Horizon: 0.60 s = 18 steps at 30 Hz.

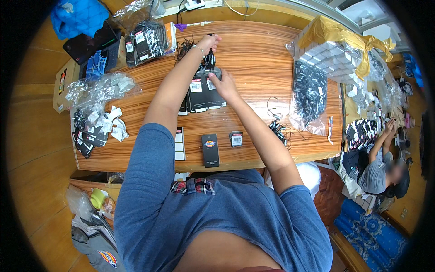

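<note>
My left hand (210, 43) is at the far side of the table, its fingers curled round a bunch of black strings (209, 61). These strings run down to a batch of black hang tags (199, 96) with white and red labels, lying side by side and overlapping. My right hand (225, 87) grips the tags' right upper part, thumb lying over them; its other fingers are partly hidden. Nearer me lie a single black tag (210, 151) with a coloured emblem, a small stack of labels (236, 138) and a sheet of white labels (180, 144).
A plastic bag of black strings (310, 90) and stacked white boxes (324, 59) stand right, near loose black strings (277, 130). Left are crumpled paper (115, 123), more tags (93, 137) and bagged tags (145, 41). Another person (378, 174) works at far right.
</note>
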Each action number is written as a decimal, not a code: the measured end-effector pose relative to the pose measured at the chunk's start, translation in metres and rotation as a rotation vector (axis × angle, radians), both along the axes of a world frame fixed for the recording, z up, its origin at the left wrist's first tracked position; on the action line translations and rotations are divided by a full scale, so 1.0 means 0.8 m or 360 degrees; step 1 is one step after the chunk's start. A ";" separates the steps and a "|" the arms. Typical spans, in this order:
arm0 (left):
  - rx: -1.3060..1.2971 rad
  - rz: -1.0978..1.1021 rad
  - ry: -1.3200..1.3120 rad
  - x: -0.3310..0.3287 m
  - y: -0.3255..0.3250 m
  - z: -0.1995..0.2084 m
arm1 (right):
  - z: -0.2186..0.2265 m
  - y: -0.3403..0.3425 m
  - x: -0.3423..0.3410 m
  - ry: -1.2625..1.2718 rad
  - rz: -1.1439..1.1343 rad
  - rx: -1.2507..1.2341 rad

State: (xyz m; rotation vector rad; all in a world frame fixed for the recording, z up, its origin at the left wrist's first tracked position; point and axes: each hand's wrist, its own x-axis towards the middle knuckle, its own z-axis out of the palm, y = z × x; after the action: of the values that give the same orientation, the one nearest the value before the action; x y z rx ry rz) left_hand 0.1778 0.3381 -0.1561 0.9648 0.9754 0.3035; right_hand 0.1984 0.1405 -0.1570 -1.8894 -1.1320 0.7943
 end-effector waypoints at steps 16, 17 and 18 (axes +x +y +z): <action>0.0174 0.0095 -0.0006 -0.003 0.029 -0.014 | -0.007 0.003 0.001 0.0794 0.0061 0.0071; 0.0181 0.0107 -0.0007 -0.002 0.032 -0.015 | 0.000 0.001 0.001 0.0868 0.0058 0.0056; 0.0188 0.0119 -0.0009 -0.002 0.035 -0.016 | 0.008 -0.001 0.001 0.0942 0.0055 0.0042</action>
State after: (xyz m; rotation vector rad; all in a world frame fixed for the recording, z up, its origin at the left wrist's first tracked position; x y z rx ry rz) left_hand 0.1765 0.3663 -0.1687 1.0355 0.9985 0.4301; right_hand 0.1994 0.1399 -0.1506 -1.4636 -0.7930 1.2454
